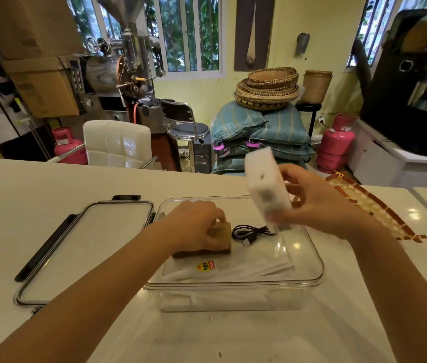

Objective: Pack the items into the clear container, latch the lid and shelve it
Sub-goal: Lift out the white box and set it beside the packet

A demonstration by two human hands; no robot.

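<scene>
A clear container (233,284) holds a black cable (250,233) and tan block (221,235) on a white desk (50,184), beside a black-latched lid (76,247).

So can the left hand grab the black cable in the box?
Probably yes. The left hand is already inside the open clear container, resting on a brown block, and the black cable lies uncovered right beside it.
</scene>
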